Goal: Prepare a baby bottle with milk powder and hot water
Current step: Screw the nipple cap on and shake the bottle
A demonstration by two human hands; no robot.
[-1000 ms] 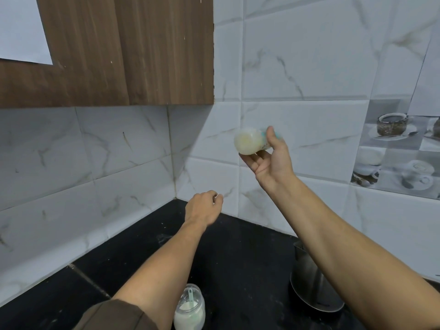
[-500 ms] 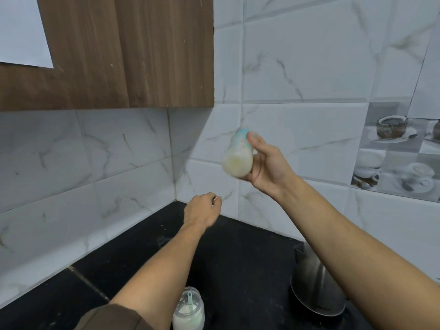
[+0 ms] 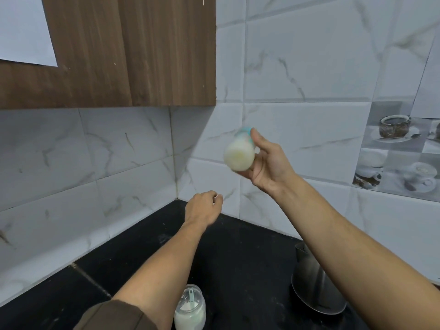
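Head view findings, listed from the nearest item to the farthest:

- Jar [image 3: 190, 310] of white milk powder is standing at the bottom edge of the frame on the black counter [image 3: 247, 258], with a pale scoop showing inside it. It appears to be open, though the lid area is partly cut off.
- Steel kettle [image 3: 314, 289] is sitting on the same counter to the right of the jar, partly hidden behind the right forearm. Neither vessel is being handled.
- Left hand [image 3: 202, 208] is hovering above the counter near the wall corner, fingers curled loosely inward. It is holding nothing that can be seen.
- Right hand [image 3: 269, 163] is raised in front of the tiled wall [image 3: 309, 67], fingers and thumb clamped around the baby bottle [image 3: 239, 154].
- The bottle is being held in the air, tilted with its base toward the camera and its teal collar pointing away. It is blurred, and its contents are reading as a cloudy cream white.
- Judgement: powder and water are already in the bottle and the top is on; the mixing shake is the step in hand.
- Judgement: remaining work is looking minor, namely finishing the mix and setting the bottle down. Whether any lumps are left cannot be told from this blur.
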